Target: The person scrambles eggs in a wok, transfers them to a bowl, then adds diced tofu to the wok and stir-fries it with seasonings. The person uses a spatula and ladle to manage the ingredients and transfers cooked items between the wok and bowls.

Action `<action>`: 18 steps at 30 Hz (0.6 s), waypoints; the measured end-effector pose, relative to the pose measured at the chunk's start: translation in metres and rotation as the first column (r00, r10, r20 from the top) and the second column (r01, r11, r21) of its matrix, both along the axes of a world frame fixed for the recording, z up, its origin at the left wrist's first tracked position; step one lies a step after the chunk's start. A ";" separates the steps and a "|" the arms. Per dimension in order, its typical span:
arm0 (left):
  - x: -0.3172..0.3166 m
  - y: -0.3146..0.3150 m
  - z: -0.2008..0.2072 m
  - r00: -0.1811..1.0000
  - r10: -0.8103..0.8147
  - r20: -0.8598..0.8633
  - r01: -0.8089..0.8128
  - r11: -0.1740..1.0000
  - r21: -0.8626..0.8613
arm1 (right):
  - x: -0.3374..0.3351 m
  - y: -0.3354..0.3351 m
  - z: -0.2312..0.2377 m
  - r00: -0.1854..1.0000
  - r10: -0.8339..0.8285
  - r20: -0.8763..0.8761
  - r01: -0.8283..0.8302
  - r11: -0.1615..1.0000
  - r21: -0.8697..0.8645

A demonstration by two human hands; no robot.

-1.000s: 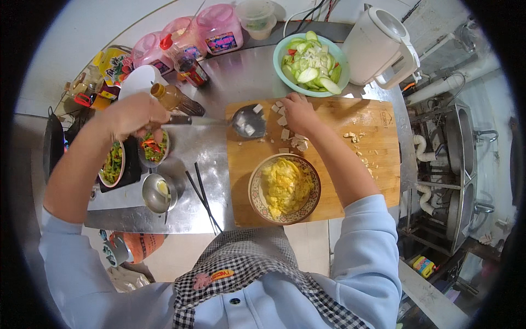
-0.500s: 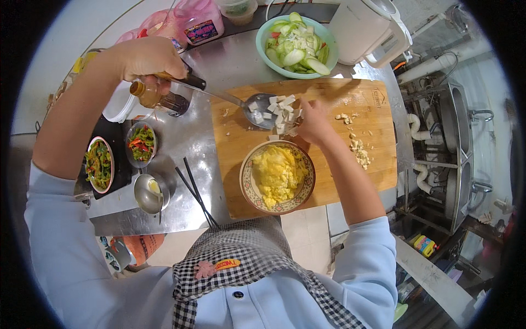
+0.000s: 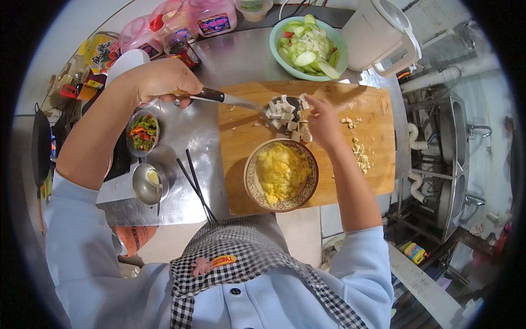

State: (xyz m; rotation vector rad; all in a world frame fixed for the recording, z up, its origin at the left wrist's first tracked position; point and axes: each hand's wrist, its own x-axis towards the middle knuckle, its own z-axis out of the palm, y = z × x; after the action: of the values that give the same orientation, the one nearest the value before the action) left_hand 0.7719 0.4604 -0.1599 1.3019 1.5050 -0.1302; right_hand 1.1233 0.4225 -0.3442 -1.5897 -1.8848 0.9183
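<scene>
My left hand (image 3: 171,82) is closed round the dark handle of a metal spatula (image 3: 241,102), reaching in from the left. Its blade lies low over the wooden cutting board (image 3: 372,175), loaded with white cubes (image 3: 281,112) that look like tofu. At the blade's right side, my right hand (image 3: 324,123) has its fingers curled against more cubes, some spilling below the blade. Just nearer to me, a patterned bowl (image 3: 250,181) holds yellow scrambled egg (image 3: 280,171). Chopped garlic (image 3: 359,154) lies on the board to the right of my right hand.
A green bowl (image 3: 275,55) of sliced vegetables and a white jug (image 3: 372,38) stand behind the board. On the left are a dish of cut peppers (image 3: 143,131), a metal ladle (image 3: 147,185) and black chopsticks (image 3: 196,183). Bottles (image 3: 183,52) line the back.
More cubes are now heaped on the spatula blade, which has moved right towards my right hand. My left hand has shifted right and slightly nearer. The whole view has turned slightly.
</scene>
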 end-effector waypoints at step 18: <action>-0.223 -0.193 0.156 0.554 0.575 0.602 -0.736 0.676 0.033 | 0.120 -0.120 -0.012 0.729 -0.554 -0.402 0.501 0.832 -0.238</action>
State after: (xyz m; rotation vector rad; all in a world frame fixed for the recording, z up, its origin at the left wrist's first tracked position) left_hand 0.5485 0.2672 -0.0035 0.7687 1.4204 0.9354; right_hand 1.2434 0.3025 -0.3560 -1.6618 -0.9821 1.0284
